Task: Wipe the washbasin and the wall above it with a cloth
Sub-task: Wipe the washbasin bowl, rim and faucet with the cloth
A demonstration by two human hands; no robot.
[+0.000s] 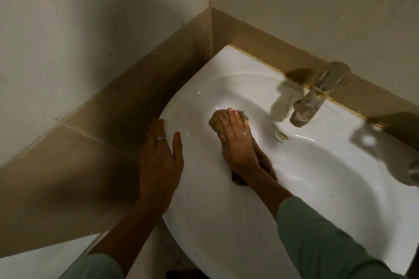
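A white washbasin fills the lower right, set into a corner. My right hand lies flat, fingers straight, pressing a beige cloth against the left inner slope of the bowl; part of the cloth trails under my wrist. My left hand rests on the basin's left rim, fingers curving over the outer edge and thumb on top of the rim. The wall above the basin is pale with a band of tan tiles at its foot.
A metal tap stands at the back of the basin, its spout over the bowl. An overflow hole sits below it. A second pale wall closes in the left side. Floor shows at the bottom left.
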